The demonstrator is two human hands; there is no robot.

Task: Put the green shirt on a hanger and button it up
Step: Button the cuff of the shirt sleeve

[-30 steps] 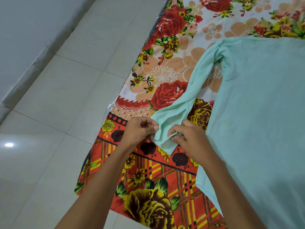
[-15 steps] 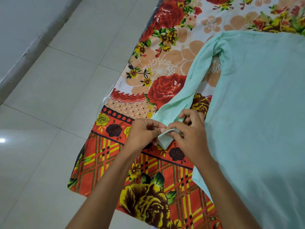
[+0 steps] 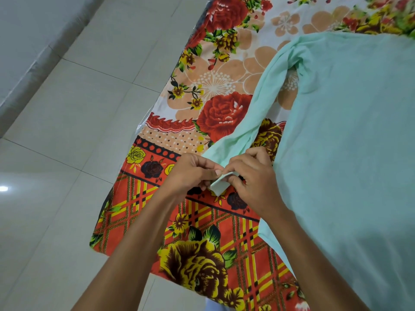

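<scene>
The green shirt [image 3: 350, 135] lay flat on a bright flowery cloth [image 3: 215, 99] and filled the right side of the picture. One long sleeve [image 3: 258, 108] ran from the top middle down toward the middle of the picture, a bit bunched up. Its end, the cuff [image 3: 221, 186], sat in the middle of the picture between two hands.

The left hand [image 3: 190, 173] was just left of the cuff. Its fingers were curled, and its finger and thumb pinched the cuff's edge. The right hand [image 3: 253, 178] was just right of the cuff. Its fingers were curled too, and they pinched the other side of the cuff. The two hands were so close that their fingertips nearly touched. The cuff was folded over a little between them.

The cloth had big red roses near the top and yellow roses on red checks at the bottom. It lay on a pale tiled floor [image 3: 67, 153], which filled the left side of the picture.
</scene>
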